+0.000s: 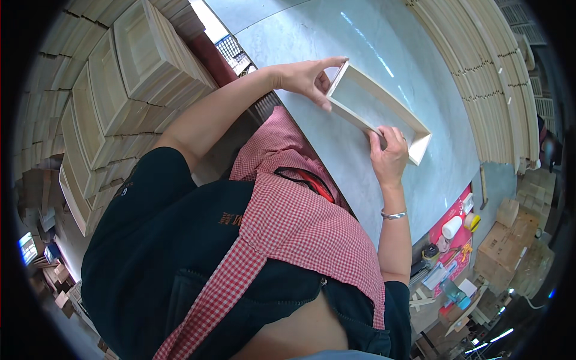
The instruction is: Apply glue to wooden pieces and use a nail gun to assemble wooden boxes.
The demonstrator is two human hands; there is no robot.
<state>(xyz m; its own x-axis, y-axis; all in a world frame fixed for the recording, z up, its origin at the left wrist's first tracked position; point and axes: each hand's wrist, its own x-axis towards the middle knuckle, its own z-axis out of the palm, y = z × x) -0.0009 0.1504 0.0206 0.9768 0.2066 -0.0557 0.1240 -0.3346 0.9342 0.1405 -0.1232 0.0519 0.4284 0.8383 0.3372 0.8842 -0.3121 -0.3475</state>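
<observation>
A long, narrow rectangular frame of pale wood [389,101] is held over the grey tabletop [312,36], slanting from upper left to lower right. My left hand [307,80] spans its left short end, index finger at the far corner and thumb side at the near one. Pinching the near long side towards the right end is my right hand [390,150], thumb in front and fingers curled over the rim. A silver bangle [393,214] circles the right wrist. Whether the frame's underside touches the table, I cannot tell.
Stacked wooden trays [141,54] rise at the left. Long piles of wooden strips [480,72] line the table's far right. Past the right end are a red mat [459,255] with a white bottle [452,227] and tape, a clear bottle [455,294] and cardboard boxes [507,246].
</observation>
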